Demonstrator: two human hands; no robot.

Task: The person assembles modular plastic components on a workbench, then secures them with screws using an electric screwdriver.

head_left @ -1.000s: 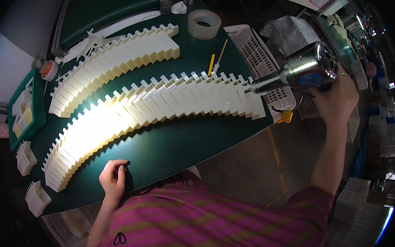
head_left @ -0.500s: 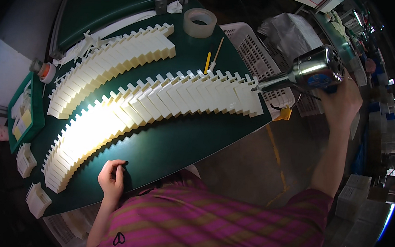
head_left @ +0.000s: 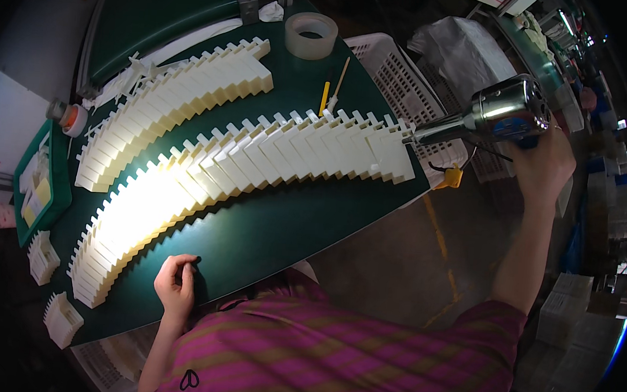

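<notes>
My right hand (head_left: pixel 546 166) is closed around the grip of a shiny metal heat gun (head_left: pixel 508 110). Its narrow nozzle points left, with the tip close to the right end of a long curved row of white plastic parts (head_left: pixel 288 148); whether they touch I cannot tell. Below the row's left half, my left hand (head_left: pixel 176 282) rests by the near table edge with its fingers curled. A small dark spot shows at its fingertips, too small to name. Behind the long row stands a second, shorter row of white parts (head_left: pixel 177 108).
A roll of clear tape (head_left: pixel 291 43), a yellow stick tool (head_left: pixel 325 97) and a thin pale stick (head_left: pixel 339 80) lie on the green table (head_left: pixel 267 225). Beyond its right edge is a white crate (head_left: pixel 383 61). A green tray (head_left: pixel 62 194) and two loose white parts (head_left: pixel 44 257) are leftward.
The view has shifted slightly, so the table and rows appear a little further left. Both hands keep their hold, and the heat gun stays at the row's right end.
</notes>
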